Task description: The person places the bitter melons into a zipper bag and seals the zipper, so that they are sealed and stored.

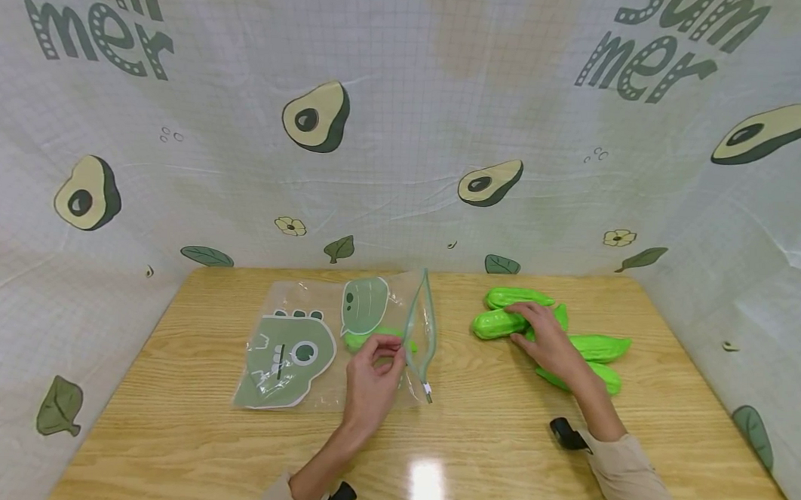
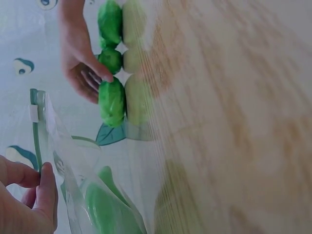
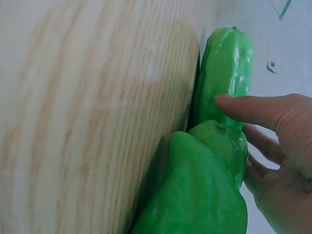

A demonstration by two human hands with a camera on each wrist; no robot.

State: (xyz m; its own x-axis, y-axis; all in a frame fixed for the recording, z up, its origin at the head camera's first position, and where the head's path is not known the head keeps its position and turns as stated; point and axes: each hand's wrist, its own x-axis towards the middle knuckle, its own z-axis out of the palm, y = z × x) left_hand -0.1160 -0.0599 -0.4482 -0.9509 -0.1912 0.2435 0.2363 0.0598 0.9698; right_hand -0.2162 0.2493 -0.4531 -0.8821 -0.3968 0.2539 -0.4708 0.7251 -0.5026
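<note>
My left hand [image 1: 371, 384] pinches the green zip edge of a clear zip bag [image 1: 281, 372] printed with green cartoon shapes. The bag lies flat with its mouth toward the right, parted at the rim [image 1: 431, 323]. Inside is a bright green bitter melon [image 2: 109, 207], partly covered by the print in the head view. On the right, my right hand [image 1: 550, 345] holds a glossy bitter melon [image 1: 493, 324], thumb on one side and fingers on the other. In the right wrist view my thumb lies against that melon [image 3: 225, 63].
Several more bitter melons [image 1: 598, 348] lie around and under my right hand, one [image 1: 516, 297] just behind the held melon. The wooden table [image 1: 462, 434] ends at a patterned curtain [image 1: 407, 129] at the back and sides. Dark wrist cameras [image 1: 567, 434] sit on both forearms.
</note>
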